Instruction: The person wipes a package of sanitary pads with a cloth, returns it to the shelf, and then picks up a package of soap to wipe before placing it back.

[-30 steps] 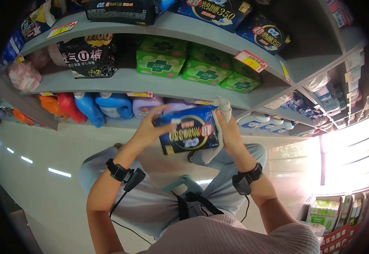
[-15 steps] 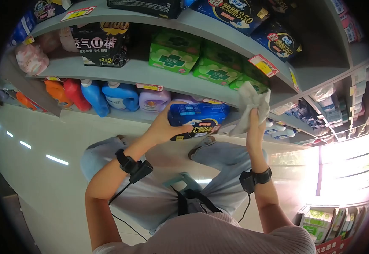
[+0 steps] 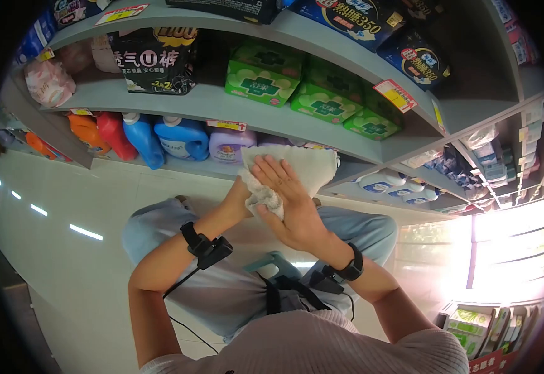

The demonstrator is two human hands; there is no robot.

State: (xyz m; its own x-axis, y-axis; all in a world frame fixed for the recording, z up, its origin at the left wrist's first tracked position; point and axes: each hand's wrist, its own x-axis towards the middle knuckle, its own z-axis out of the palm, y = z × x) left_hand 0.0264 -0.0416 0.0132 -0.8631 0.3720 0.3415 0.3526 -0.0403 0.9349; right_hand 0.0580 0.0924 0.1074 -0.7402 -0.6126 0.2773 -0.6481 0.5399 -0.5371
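My left hand [image 3: 237,197] is partly covered by a white cloth [image 3: 312,167]. Its fingers are hidden beneath the cloth, around the dark blue pack of sanitary pads, which the cloth covers almost entirely. Across the top of the cloth lies my right hand [image 3: 289,198], fingers stretched and pressing it down, with a crumpled fold by the thumb. Both hands meet just in front of the lower shelf, above my knees.
Green boxes [image 3: 264,80] and a black pants pack [image 3: 154,62] stand on the middle shelf [image 3: 206,115]. Below are blue detergent bottles [image 3: 181,140] and a purple bottle [image 3: 227,148]. Dark pad packs [image 3: 414,57] sit higher up. Pale tiled floor [image 3: 66,199] lies left.
My right hand has come left with the cloth and laid it over the pack of sanitary pads. The left hand stays near its earlier spot; the pack's printed face is now covered.
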